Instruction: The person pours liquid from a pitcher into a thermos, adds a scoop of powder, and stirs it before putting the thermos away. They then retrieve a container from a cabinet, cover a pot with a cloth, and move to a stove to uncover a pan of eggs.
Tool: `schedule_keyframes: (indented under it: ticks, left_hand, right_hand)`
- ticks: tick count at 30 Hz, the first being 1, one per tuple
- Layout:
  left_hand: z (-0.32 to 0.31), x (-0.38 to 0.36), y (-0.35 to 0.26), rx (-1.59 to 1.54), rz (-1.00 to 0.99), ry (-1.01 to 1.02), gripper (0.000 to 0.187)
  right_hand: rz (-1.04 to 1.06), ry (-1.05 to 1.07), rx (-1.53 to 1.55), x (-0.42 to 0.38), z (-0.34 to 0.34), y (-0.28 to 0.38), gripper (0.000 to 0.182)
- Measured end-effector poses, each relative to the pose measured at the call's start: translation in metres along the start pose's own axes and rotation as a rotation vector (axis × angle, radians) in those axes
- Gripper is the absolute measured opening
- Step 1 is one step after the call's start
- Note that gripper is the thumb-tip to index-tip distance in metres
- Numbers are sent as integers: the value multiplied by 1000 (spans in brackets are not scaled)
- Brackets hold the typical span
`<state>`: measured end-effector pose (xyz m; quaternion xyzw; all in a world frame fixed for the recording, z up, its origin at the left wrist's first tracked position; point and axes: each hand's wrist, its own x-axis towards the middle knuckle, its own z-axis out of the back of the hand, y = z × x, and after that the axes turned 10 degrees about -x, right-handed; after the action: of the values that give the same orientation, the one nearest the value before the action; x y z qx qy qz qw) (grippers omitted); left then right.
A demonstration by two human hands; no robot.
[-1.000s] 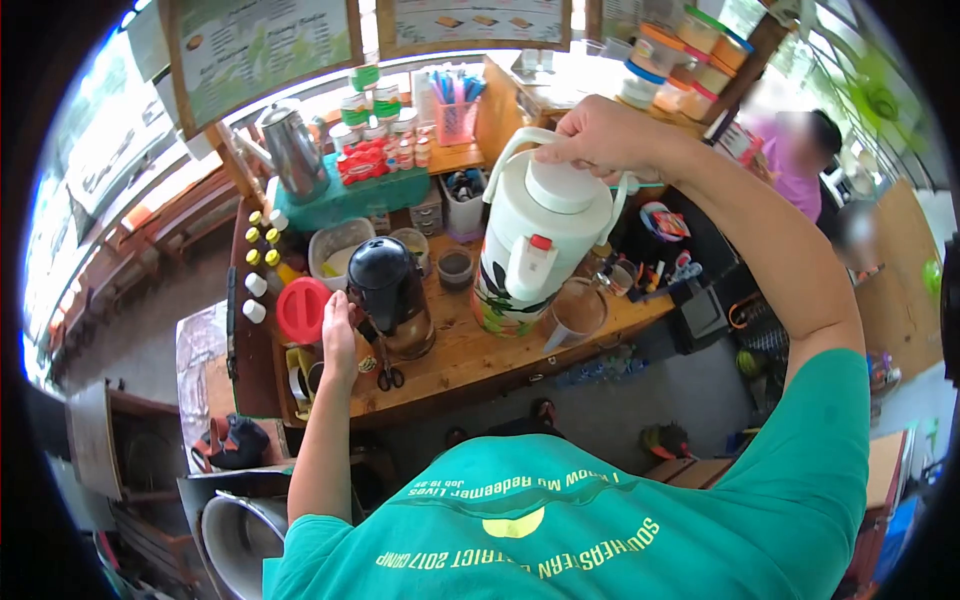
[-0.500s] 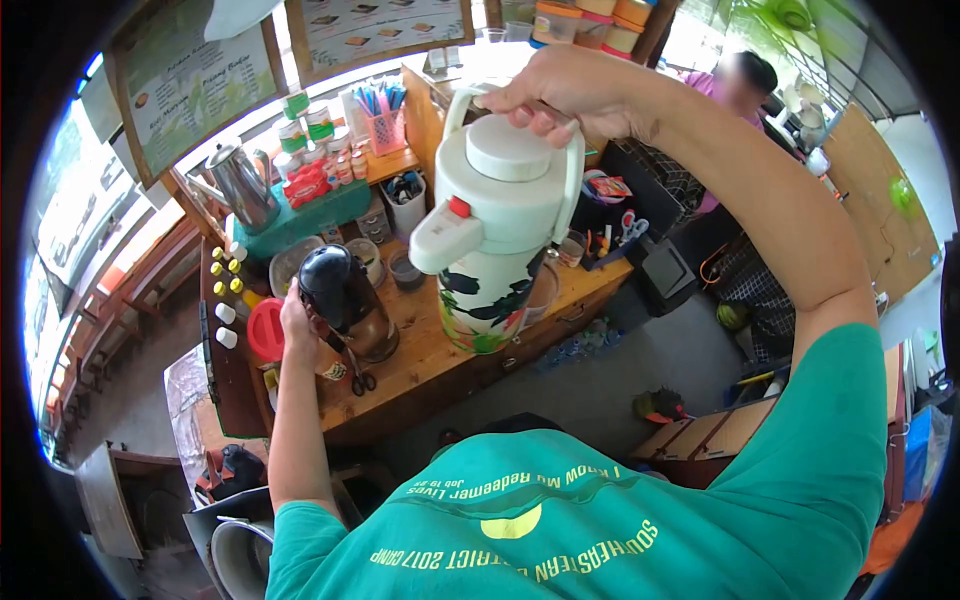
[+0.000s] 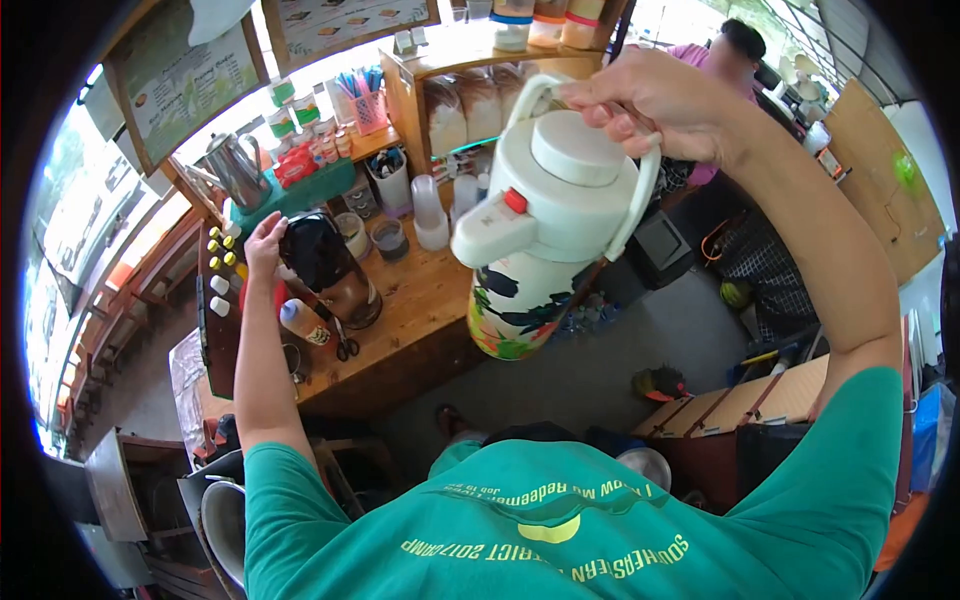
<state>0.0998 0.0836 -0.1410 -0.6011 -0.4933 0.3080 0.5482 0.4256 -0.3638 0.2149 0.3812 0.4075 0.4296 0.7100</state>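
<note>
My right hand (image 3: 665, 110) is wrapped round the carrying handle of a white air pot (image 3: 575, 205) with a red button and a leaf-and-flower pattern. The pot hangs in the air beyond the counter's front edge, tilted slightly. On the counter stands a see-through pitcher (image 3: 350, 292) with brown liquid in it. Its black lid (image 3: 315, 250) is raised at an angle, and my left hand (image 3: 264, 247) pinches the lid's left edge. Scissors (image 3: 345, 342) and a squeeze bottle (image 3: 303, 320) are close to the pitcher's base.
Plastic cups (image 3: 429, 212) and a dark-filled container (image 3: 389, 240) stand behind on the wooden counter (image 3: 415, 310). A steel kettle (image 3: 238, 170) is at the back left. Bread bags (image 3: 470, 110) fill a shelf. Another person (image 3: 690, 60) is at the far right.
The air pot has moved right, away from above the counter. My left hand has gone from the pitcher's side up to its lid, which has swung up from lying over the top.
</note>
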Motion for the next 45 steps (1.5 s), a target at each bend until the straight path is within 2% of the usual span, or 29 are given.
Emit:
schedule_keyframes:
  ticks: [1,2,4,5,6,9,10,12,13,14,16,17,18,20,21,22,24,26,28,30,32,34,36,40,42,44,45]
  left_hand:
    - [-1,2,-3,113,-89,74,36]
    - [-2,0,-3,111,-81,80,36]
    - [-6,-1,-18,432,-145,232,32]
    - [-16,-13,-40,595,-266,258,28]
    - [-19,-15,-51,591,-266,269,28]
    - [-25,-6,-70,853,-428,480,23]
    - [-29,-2,-78,940,-373,530,23]
    - [-33,7,-87,1036,-387,624,25]
    - [-39,8,-93,1056,-335,650,17]
    - [-44,10,-97,1055,-331,656,17]
    - [-52,10,-106,999,-423,794,14]
    - [-62,10,-122,1087,-282,853,23]
    - [-58,20,-115,1089,-275,847,23]
    - [-47,41,-97,1130,-424,981,24]
    - [-51,44,-99,1176,-436,972,22]
    - [-58,41,-105,1180,-426,963,22]
    - [-76,38,-117,1265,-20,932,18]
    - [-79,38,-115,1208,-44,950,12]
    - [-90,33,-127,938,520,806,8]
    - [-83,43,-121,849,660,895,7]
    - [-89,35,-121,939,734,866,5]
    - [-102,27,-128,1140,642,952,11]
    - [-108,25,-128,1268,516,864,13]
    - [-113,25,-125,1327,496,831,16]
    - [-115,22,-130,1368,372,923,17]
    - [-117,25,-134,1316,340,908,17]
    - [-124,26,-143,1354,264,950,17]
  right_hand:
    - [-30,-27,-57,-7,2,-9,16]
    - [-60,-53,-112,-14,4,-19,22]
    - [-111,-90,-109,-27,6,-44,25]
    - [-166,-107,-64,-33,9,-57,26]
    - [-223,-127,-17,-39,10,-71,27]
    - [-317,-202,85,-52,7,-125,29]
    - [-366,-236,97,-52,7,-148,29]
    - [-414,-277,93,-56,-2,-189,28]
    - [-424,-283,96,-57,-6,-210,28]
    - [-469,-335,128,-57,-10,-232,27]
    - [-525,-424,185,-58,-19,-278,26]
    - [-535,-461,211,-59,-25,-301,25]
    - [-581,-506,216,-58,-30,-320,24]
    - [-612,-581,305,-59,-38,-358,23]
    - [-624,-611,327,-59,-41,-381,23]
    - [-634,-644,348,-58,-44,-404,24]
    - [-650,-685,429,-59,-56,-435,25]
    - [-662,-745,520,-61,-64,-460,25]
    - [-694,-765,559,-62,-71,-485,20]
    - [-695,-794,622,-59,-78,-506,20]
    - [-749,-845,705,-57,-83,-518,22]
    - [-750,-876,755,-56,-88,-534,23]
    - [-736,-912,775,-58,-94,-556,21]
    - [-733,-988,721,-63,-102,-571,21]
    - [-755,-1032,729,-65,-101,-575,21]
    - [-744,-1075,781,-68,-98,-577,19]
    - [-733,-1094,808,-69,-95,-578,18]
